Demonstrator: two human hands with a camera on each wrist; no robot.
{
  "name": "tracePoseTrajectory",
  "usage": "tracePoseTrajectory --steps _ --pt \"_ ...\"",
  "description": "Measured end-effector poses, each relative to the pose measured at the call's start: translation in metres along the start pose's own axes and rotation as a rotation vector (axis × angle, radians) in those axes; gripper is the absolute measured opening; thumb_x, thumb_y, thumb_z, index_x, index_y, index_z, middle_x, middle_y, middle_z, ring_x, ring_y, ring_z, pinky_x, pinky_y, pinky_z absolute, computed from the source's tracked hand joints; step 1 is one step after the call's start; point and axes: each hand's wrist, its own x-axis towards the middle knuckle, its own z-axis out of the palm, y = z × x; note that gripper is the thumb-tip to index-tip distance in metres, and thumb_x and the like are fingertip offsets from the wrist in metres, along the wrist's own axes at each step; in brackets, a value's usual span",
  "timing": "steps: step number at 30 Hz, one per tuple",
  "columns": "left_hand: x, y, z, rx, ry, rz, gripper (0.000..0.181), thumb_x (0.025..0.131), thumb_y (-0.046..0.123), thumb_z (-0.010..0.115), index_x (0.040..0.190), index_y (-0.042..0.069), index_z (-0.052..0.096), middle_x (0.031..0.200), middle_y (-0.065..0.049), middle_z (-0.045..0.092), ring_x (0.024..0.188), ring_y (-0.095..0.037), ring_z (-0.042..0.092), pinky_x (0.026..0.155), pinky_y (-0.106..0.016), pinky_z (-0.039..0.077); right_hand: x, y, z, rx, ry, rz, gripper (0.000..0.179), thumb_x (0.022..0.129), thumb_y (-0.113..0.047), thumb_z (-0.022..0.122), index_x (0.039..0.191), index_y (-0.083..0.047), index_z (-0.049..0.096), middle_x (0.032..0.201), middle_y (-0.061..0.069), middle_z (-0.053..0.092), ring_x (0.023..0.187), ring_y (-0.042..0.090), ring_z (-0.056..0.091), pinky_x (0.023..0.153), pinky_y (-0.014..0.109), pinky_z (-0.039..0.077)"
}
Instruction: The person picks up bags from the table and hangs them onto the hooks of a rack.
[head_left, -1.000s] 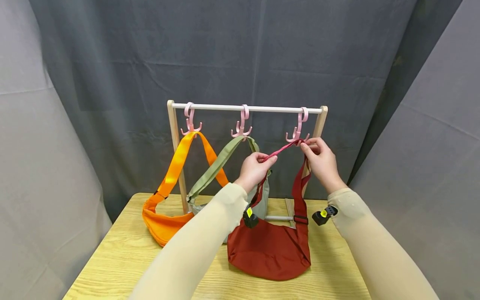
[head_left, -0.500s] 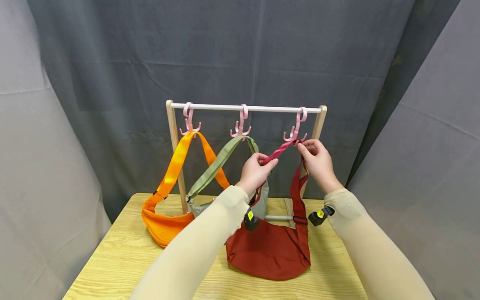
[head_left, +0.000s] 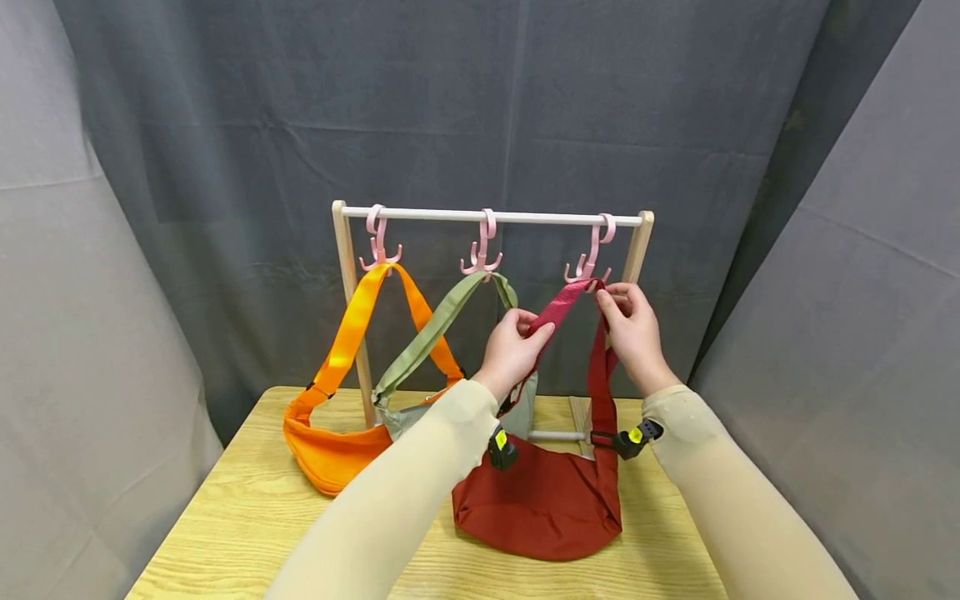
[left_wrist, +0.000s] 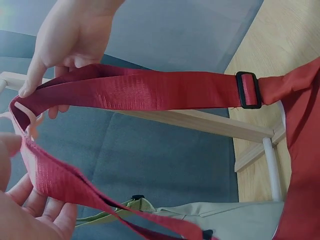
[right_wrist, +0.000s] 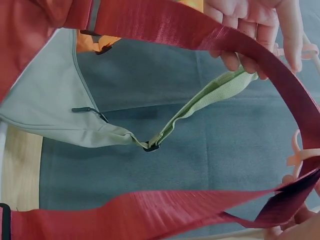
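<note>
A dark red shoulder bag [head_left: 540, 508] rests at the table front, its strap [head_left: 561, 307] raised over the right pink hook [head_left: 591, 260]. My left hand [head_left: 512, 348] holds the strap left of the hook; in the left wrist view, its fingers [left_wrist: 42, 202] lie behind the webbing. On the hook's other side, my right hand [head_left: 634, 335] pinches the strap close to the hook prong. In the right wrist view the strap [right_wrist: 150, 22] arches round to the pink hook [right_wrist: 299, 156]. A black slider buckle [left_wrist: 248, 90] sits lower on the strap.
A wooden rack with a white rail [head_left: 435, 214] stands on the table [head_left: 210, 533]. An orange bag [head_left: 330, 454] hangs from the left hook [head_left: 379, 250], and a grey-green bag [right_wrist: 55, 95] from the middle hook [head_left: 482, 250]. Grey cloth [head_left: 420, 100] surrounds the table.
The strap's left part has turned from a narrow twisted band to a flatter, wider one. My right hand has shifted slightly left, and the right hook has swung a little left.
</note>
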Motion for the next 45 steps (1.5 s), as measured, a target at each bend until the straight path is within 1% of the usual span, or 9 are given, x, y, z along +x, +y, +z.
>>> tracePoseTrajectory --steps 3,7,11,16,20,27,32,39,45 --pt "-0.001 -0.002 0.001 0.003 -0.003 0.0 0.028 0.098 0.026 0.071 0.115 0.006 0.063 0.098 -0.011 0.068 0.087 -0.02 0.063 0.08 -0.026 0.052 -0.003 0.001 0.002 0.017 0.004 0.002 0.041 0.106 -0.039 0.056 0.13 -0.006 0.055 0.13 0.017 0.065 0.094 0.006 0.056 0.075 0.021 0.045" --pt "-0.002 -0.005 0.001 -0.006 -0.022 -0.008 0.028 0.099 0.025 0.07 0.117 0.005 0.062 0.1 -0.011 0.067 0.09 -0.021 0.063 0.084 -0.029 0.053 -0.008 0.002 0.005 0.024 -0.01 0.013 0.043 0.107 -0.039 0.054 0.134 -0.006 0.053 0.134 0.016 0.063 0.103 0.006 0.056 0.086 0.024 0.045" --pt "-0.005 -0.008 0.0 -0.036 -0.038 -0.024 0.031 0.099 0.025 0.069 0.122 0.005 0.062 0.106 -0.013 0.067 0.095 -0.023 0.065 0.089 -0.031 0.054 -0.012 0.003 0.006 0.021 -0.023 0.02 0.045 0.106 -0.041 0.055 0.137 -0.008 0.051 0.135 0.015 0.061 0.107 0.012 0.056 0.087 0.026 0.047" --pt "-0.007 -0.012 0.0 -0.092 -0.059 -0.071 0.037 0.1 0.028 0.067 0.129 0.005 0.062 0.116 -0.014 0.066 0.104 -0.025 0.065 0.094 -0.033 0.055 -0.017 0.006 0.008 0.024 -0.035 0.015 0.045 0.107 -0.038 0.055 0.14 -0.007 0.05 0.138 0.016 0.059 0.112 0.016 0.056 0.089 0.027 0.048" --pt "-0.01 -0.012 -0.001 -0.128 -0.068 -0.101 0.041 0.101 0.029 0.066 0.134 0.006 0.061 0.123 -0.015 0.065 0.112 -0.027 0.064 0.099 -0.035 0.054 -0.021 0.006 0.01 0.014 -0.039 0.001 0.046 0.107 -0.035 0.056 0.142 -0.007 0.048 0.143 0.017 0.056 0.123 0.026 0.057 0.094 0.029 0.047" --pt "-0.011 -0.017 -0.005 -0.148 -0.074 -0.11 0.044 0.101 0.028 0.067 0.138 0.007 0.06 0.129 -0.015 0.066 0.12 -0.029 0.065 0.104 -0.037 0.053 -0.026 0.01 0.009 -0.013 -0.067 -0.015 0.048 0.108 -0.035 0.054 0.146 -0.008 0.044 0.148 0.019 0.05 0.133 0.037 0.053 0.111 0.052 0.044" --pt "-0.011 -0.026 -0.01 -0.144 -0.096 -0.116 0.043 0.102 0.026 0.065 0.139 0.006 0.059 0.13 -0.016 0.065 0.122 -0.031 0.065 0.106 -0.04 0.052 -0.03 0.012 0.009 -0.041 -0.076 -0.021 0.049 0.109 -0.034 0.05 0.15 -0.008 0.043 0.151 0.02 0.049 0.137 0.038 0.05 0.115 0.055 0.04" --pt "-0.015 -0.034 -0.014 -0.135 -0.135 -0.13 0.045 0.104 0.025 0.061 0.143 0.004 0.056 0.138 -0.015 0.063 0.128 -0.032 0.062 0.106 -0.042 0.052 -0.039 0.016 0.009 -0.073 -0.078 -0.081 0.051 0.11 -0.028 0.049 0.154 -0.004 0.039 0.152 0.023 0.044 0.14 0.042 0.046 0.118 0.055 0.037" --pt "-0.022 -0.037 -0.015 -0.149 -0.137 -0.12 0.044 0.104 0.019 0.06 0.143 0.0 0.055 0.14 -0.017 0.061 0.129 -0.034 0.061 0.107 -0.043 0.051 -0.049 0.025 0.012 -0.1 -0.049 -0.142 0.056 0.108 -0.026 0.053 0.156 -0.002 0.034 0.151 0.025 0.039 0.139 0.041 0.042 0.118 0.057 0.036"
